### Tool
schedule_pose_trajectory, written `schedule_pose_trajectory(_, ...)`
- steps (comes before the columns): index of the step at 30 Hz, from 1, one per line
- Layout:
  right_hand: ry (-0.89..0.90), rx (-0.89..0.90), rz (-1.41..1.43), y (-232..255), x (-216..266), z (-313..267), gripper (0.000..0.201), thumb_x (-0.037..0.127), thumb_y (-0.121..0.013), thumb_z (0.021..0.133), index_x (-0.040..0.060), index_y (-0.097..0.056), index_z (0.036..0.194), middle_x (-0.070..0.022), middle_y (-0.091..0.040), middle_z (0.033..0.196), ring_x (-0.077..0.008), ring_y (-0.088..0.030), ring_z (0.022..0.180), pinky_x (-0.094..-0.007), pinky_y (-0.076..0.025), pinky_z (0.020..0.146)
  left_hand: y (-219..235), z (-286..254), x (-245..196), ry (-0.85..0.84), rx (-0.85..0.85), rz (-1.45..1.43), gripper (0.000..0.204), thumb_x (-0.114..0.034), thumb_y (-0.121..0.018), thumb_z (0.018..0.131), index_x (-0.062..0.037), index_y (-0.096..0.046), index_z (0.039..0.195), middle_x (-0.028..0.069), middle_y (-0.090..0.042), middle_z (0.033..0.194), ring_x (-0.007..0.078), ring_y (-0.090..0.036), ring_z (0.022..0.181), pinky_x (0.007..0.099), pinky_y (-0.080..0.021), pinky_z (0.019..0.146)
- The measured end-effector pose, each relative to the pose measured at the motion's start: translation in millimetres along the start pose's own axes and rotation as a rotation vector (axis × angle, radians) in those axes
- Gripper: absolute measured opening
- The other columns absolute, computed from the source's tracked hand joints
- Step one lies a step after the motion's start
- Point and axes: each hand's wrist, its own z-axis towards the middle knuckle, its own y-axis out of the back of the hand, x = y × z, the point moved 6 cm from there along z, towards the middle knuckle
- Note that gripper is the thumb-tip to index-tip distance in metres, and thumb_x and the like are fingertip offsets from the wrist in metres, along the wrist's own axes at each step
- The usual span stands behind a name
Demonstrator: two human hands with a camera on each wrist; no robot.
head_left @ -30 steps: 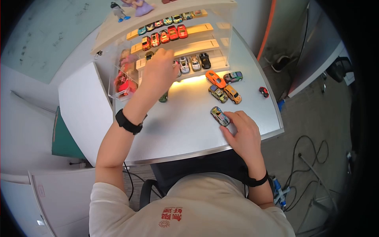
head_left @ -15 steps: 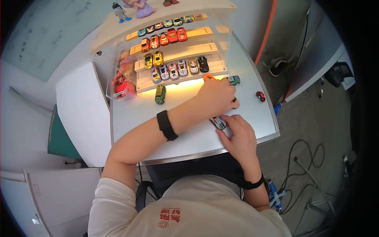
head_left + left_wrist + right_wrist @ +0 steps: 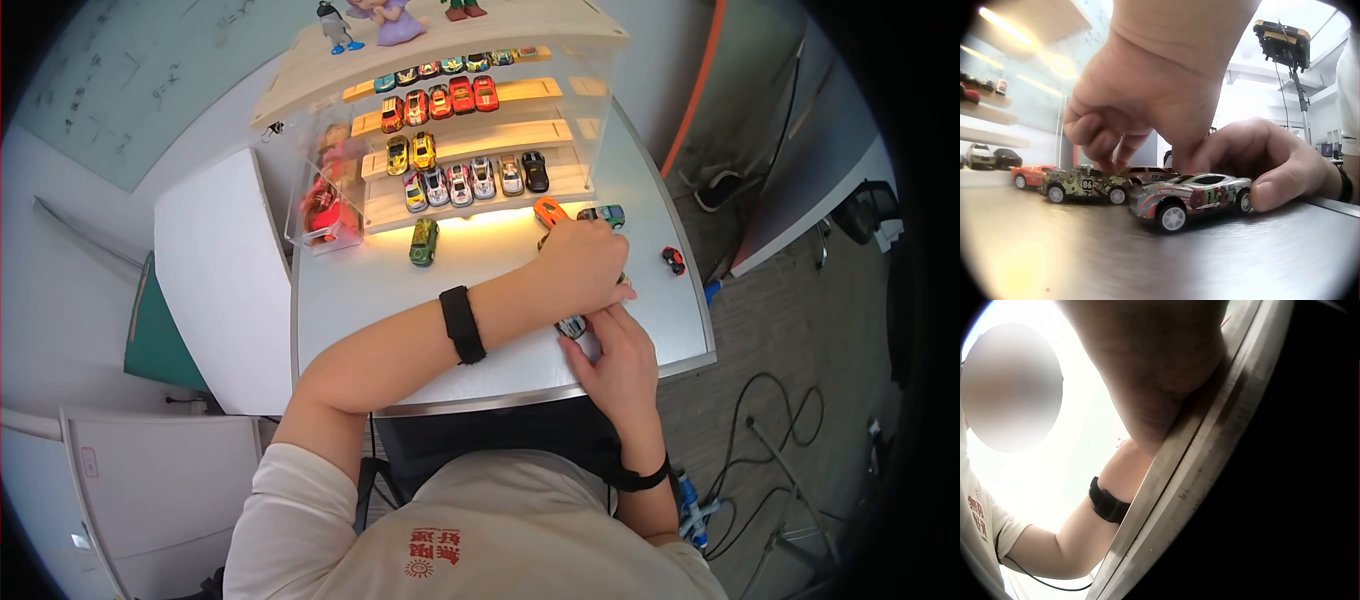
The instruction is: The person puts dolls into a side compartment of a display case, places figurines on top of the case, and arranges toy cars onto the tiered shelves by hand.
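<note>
My left hand (image 3: 585, 260) reaches across to the right side of the table, bent down over a cluster of toy cars. Its fingertips grip a brownish-yellow toy car (image 3: 1150, 173), mostly hidden behind a camouflage-patterned car (image 3: 1075, 187) marked 86. An orange car (image 3: 549, 210) and a green-blue car (image 3: 603, 215) lie just beyond that hand. Closer to the table's front edge, my right hand (image 3: 625, 365) holds the rear of a silver patterned car (image 3: 1194, 194) between thumb and fingers. That car's wheels are on the table.
Behind the hands stands a lit wooden rack (image 3: 510, 135) with rows of toy cars, figurines on top. A clear box (image 3: 335, 238) of red items adjoins its left side. One green car (image 3: 424, 243) sits before the rack; a small red car (image 3: 673, 261) is near the table's right edge.
My left hand has gone from the rack's lower shelves to the cluster on the right, uncovering two yellow cars on a shelf. The right hand stays at the silver car.
</note>
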Motion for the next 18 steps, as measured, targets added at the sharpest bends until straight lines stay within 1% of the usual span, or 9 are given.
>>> schedule_pose_trajectory(1,-0.004,0.0,-0.001,0.5,-0.1,0.3,0.043,0.013,-0.084,0.079,0.005,-0.07,0.118,-0.0137,-0.07,0.107,-0.0368,-0.068,0.092,-0.0456,-0.054,0.076,-1.2,0.7,-0.5,-0.005,0.026,-0.002,0.051,-0.052,-0.079,0.087,-0.0024,-0.076,0.099,0.02,-0.07,0.096,0.0334,-0.075,0.083,0.043,-0.06,0.07)
schedule_pose_trajectory(5,-0.005,0.002,0.017,-0.1,-0.1,0.6,0.042,0.013,-0.084,0.079,0.0053,-0.07,0.118,-0.0135,-0.07,0.106,-0.0365,-0.068,0.092,-0.0455,-0.054,0.077,1.0,1.1,0.7,0.026,0.023,0.013,0.049,-0.049,-0.079,0.087,-0.0021,-0.076,0.1,0.0194,-0.07,0.095,0.0334,-0.075,0.084,0.0429,-0.061,0.071)
schedule_pose_trajectory(7,0.005,0.009,-0.001,-0.1,0.3,0.3,0.041,0.013,-0.083,0.08,0.0056,-0.07,0.118,-0.0133,-0.07,0.107,-0.0364,-0.068,0.092,-0.0452,-0.054,0.078,1.6,2.2,1.3,0.012,0.071,0.009,0.046,-0.044,-0.078,0.086,-0.0024,-0.076,0.104,0.0195,-0.07,0.097,0.034,-0.075,0.085,0.0434,-0.062,0.072)
schedule_pose_trajectory(8,0.009,0.01,-0.001,0.2,1.9,0.7,0.041,0.013,-0.083,0.08,0.0056,-0.07,0.118,-0.0133,-0.07,0.107,-0.0364,-0.068,0.092,-0.0452,-0.054,0.078,3.5,1.8,1.6,0.015,0.069,0.01,0.046,-0.044,-0.078,0.086,-0.0024,-0.076,0.104,0.0195,-0.07,0.097,0.034,-0.075,0.085,0.0434,-0.062,0.072)
schedule_pose_trajectory(11,-0.002,-0.005,0.026,2.5,3.9,1.3,0.04,0.014,-0.083,0.08,0.0059,-0.07,0.118,-0.0126,-0.07,0.104,-0.0356,-0.068,0.091,-0.0446,-0.054,0.079,16.9,0.0,5.6,0.054,0.041,-0.03,0.045,-0.04,-0.077,0.085,-0.0038,-0.074,0.111,0.0203,-0.069,0.099,0.0367,-0.075,0.086,0.0458,-0.062,0.074)
schedule_pose_trajectory(13,-0.03,0.01,0.003,0.8,0.4,-0.8,0.039,0.014,-0.083,0.081,0.0056,-0.072,0.117,-0.0117,-0.068,0.101,-0.0343,-0.068,0.09,-0.0439,-0.054,0.078,39.5,-4.2,20.2,0.082,-0.08,-0.121,0.047,-0.04,-0.076,0.084,-0.0054,-0.072,0.116,0.0208,-0.067,0.103,0.0386,-0.074,0.088,0.0472,-0.061,0.078)
schedule_pose_trajectory(15,-0.023,-0.006,0.01,1.3,0.4,-1.3,0.038,0.015,-0.083,0.081,0.0055,-0.072,0.116,-0.0113,-0.068,0.1,-0.0338,-0.068,0.089,-0.0435,-0.054,0.078,67.9,-14.6,42.1,0.101,-0.202,-0.124,0.047,-0.037,-0.077,0.085,-0.0061,-0.071,0.12,0.0192,-0.067,0.106,0.0385,-0.073,0.091,0.0473,-0.061,0.082)
schedule_pose_trajectory(17,-0.017,-0.024,0.019,2.6,0.3,-1.4,0.037,0.015,-0.083,0.081,0.0054,-0.073,0.115,-0.0109,-0.067,0.098,-0.0334,-0.068,0.088,-0.043,-0.054,0.078,93.3,-29.4,63.3,0.172,-0.205,-0.048,0.048,-0.032,-0.077,0.085,-0.0071,-0.069,0.125,0.0171,-0.066,0.111,0.0366,-0.073,0.095,0.0468,-0.061,0.083)
schedule_pose_trajectory(18,-0.012,-0.023,0.011,2.4,0.4,-1.0,0.037,0.015,-0.083,0.081,0.0054,-0.073,0.115,-0.0108,-0.067,0.098,-0.0334,-0.068,0.088,-0.0429,-0.054,0.077,97.2,-33.8,75.0,0.165,-0.2,-0.043,0.048,-0.032,-0.077,0.085,-0.0071,-0.069,0.125,0.0171,-0.066,0.111,0.0366,-0.073,0.095,0.0468,-0.061,0.083)
